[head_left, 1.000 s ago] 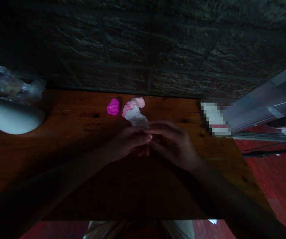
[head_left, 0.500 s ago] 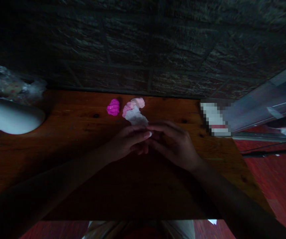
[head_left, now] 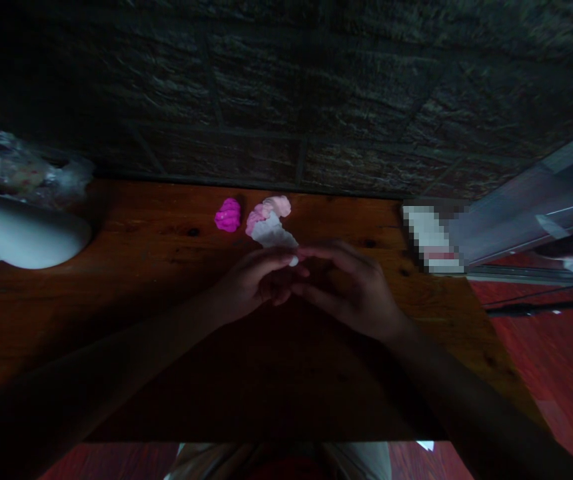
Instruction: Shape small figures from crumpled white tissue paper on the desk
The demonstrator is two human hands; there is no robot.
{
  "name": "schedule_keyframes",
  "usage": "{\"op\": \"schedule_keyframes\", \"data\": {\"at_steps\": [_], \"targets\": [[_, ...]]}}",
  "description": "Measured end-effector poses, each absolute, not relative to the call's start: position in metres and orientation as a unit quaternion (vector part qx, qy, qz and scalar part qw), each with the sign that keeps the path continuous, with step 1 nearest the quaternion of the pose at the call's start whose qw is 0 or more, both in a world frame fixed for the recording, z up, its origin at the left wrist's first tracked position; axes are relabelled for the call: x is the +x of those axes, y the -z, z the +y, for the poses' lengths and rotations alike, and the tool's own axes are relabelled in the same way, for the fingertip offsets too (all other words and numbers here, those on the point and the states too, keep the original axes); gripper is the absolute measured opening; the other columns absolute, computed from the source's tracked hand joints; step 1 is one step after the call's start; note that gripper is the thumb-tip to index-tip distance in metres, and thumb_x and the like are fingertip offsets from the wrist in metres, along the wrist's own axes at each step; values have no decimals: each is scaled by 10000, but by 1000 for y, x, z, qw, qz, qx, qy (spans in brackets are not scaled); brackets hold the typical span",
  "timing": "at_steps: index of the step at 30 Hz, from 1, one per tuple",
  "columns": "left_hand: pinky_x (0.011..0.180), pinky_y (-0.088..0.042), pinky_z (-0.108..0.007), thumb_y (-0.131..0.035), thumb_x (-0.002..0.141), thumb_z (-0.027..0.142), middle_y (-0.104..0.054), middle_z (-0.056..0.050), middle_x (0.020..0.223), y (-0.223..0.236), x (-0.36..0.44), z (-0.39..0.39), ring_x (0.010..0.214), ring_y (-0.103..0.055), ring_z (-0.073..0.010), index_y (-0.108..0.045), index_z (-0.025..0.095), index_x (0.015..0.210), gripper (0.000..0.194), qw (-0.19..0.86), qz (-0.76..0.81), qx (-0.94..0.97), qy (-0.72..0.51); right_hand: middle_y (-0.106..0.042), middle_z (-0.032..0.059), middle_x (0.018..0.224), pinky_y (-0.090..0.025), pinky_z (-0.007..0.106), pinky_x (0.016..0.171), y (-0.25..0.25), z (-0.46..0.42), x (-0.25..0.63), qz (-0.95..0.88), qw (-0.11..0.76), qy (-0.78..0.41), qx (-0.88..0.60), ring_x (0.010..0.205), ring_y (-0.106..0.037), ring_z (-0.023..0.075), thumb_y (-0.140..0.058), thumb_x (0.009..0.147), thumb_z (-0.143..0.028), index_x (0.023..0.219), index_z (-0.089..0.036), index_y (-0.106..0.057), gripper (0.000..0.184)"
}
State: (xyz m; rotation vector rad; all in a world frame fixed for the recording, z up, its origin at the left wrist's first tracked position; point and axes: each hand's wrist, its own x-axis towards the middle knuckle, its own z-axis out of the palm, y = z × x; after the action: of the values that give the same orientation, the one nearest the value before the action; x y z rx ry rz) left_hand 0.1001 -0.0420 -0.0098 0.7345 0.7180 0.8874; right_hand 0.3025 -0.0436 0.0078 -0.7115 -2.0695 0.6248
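My left hand point(head_left: 261, 280) is closed, its thumb laid over curled fingers. A small white spot shows at the thumb tip; whether it is the nail or a bit of soft clay I cannot tell. Opposite it, my right hand point(head_left: 349, 287) is bent, with its fingertips meeting those of the left. Whatever lies between the fingers is hidden in the dim light. Just beyond the hands is a white crumpled piece of what looks like modelling clay point(head_left: 272, 232), touching a pale pink lump point(head_left: 277, 205). Left of these sits a bright magenta lump point(head_left: 227, 215), apart from them.
The wooden table point(head_left: 166, 280) meets a dark stone-patterned wall point(head_left: 266, 87). On the left are a white rounded object point(head_left: 41, 237) and crinkled clear plastic point(head_left: 31, 173). A pixelated white box point(head_left: 431, 240) lies at the right beside a translucent panel point(head_left: 526, 193).
My left thumb has shifted slightly up and left, and the fingers below it have moved a little. The right hand has barely moved; the lumps stay in place.
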Motion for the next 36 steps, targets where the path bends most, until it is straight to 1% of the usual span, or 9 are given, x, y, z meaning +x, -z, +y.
{"op": "schedule_keyframes", "data": {"at_steps": [4, 12, 15, 18, 21, 24, 31, 34, 36], "targets": [[400, -420, -167, -796, 839, 310, -632, 40, 719, 8, 100, -43, 466, -551, -61, -697, 153, 879, 190, 786, 320, 327, -416, -774, 67, 1154, -629, 363, 899, -10, -45, 301, -816, 428, -253, -296, 1029, -751, 207, -797, 905, -261, 1276, -256, -680, 388], [425, -392, -184, -800, 832, 539, -382, 83, 517, 10, 99, -41, 430, -426, -69, -511, 189, 643, 492, 809, 275, 333, -398, -806, 55, 1021, -623, 329, 800, -10, -45, 300, -795, 449, -218, -345, 912, -762, 188, -712, 969, -280, 1127, -234, -736, 166], [430, -391, -181, -820, 821, 524, -485, 57, 551, 12, 99, -42, 456, -464, -71, -581, 174, 682, 447, 794, 284, 348, -409, -807, 54, 1012, -620, 326, 799, -10, -45, 300, -794, 447, -218, -349, 905, -762, 187, -713, 965, -281, 1111, -228, -743, 158], [438, -403, -179, -827, 835, 448, -607, 22, 659, 11, 98, -42, 490, -527, -71, -701, 147, 839, 327, 778, 306, 369, -406, -809, 57, 1016, -617, 319, 809, -10, -45, 300, -793, 450, -223, -346, 913, -764, 185, -714, 963, -268, 1114, -218, -745, 161], [455, -424, -182, -803, 873, 383, -632, 18, 699, 10, 98, -43, 504, -563, -76, -746, 151, 971, 258, 781, 301, 371, -403, -810, 61, 1029, -615, 315, 821, -9, -45, 300, -791, 454, -229, -341, 919, -764, 181, -724, 958, -245, 1129, -211, -739, 175], [451, -427, -181, -805, 873, 393, -626, 20, 711, 10, 98, -44, 494, -554, -69, -725, 152, 920, 257, 780, 305, 361, -409, -810, 60, 1015, -614, 318, 816, -10, -45, 300, -793, 454, -226, -338, 911, -761, 179, -718, 962, -242, 1125, -210, -738, 167], [450, -419, -154, -911, 738, 490, -444, 80, 532, 10, 99, -43, 451, -470, -50, -545, 157, 632, 506, 787, 273, 356, -423, -807, 66, 988, -612, 306, 782, -10, -45, 300, -794, 448, -218, -348, 882, -760, 175, -715, 963, -253, 1091, -186, -747, 148], [449, -415, -151, -917, 739, 468, -522, 61, 563, 12, 98, -42, 459, -490, -45, -618, 144, 658, 448, 781, 287, 355, -426, -808, 65, 981, -612, 303, 788, -10, -45, 300, -793, 451, -220, -345, 884, -763, 174, -715, 963, -249, 1089, -186, -746, 145], [465, -425, -148, -933, 731, 412, -616, 37, 654, 13, 98, -42, 495, -533, -42, -731, 139, 793, 346, 777, 308, 351, -423, -811, 72, 995, -612, 300, 810, -9, -45, 300, -793, 453, -223, -341, 901, -766, 175, -718, 961, -237, 1094, -177, -746, 149]]}}
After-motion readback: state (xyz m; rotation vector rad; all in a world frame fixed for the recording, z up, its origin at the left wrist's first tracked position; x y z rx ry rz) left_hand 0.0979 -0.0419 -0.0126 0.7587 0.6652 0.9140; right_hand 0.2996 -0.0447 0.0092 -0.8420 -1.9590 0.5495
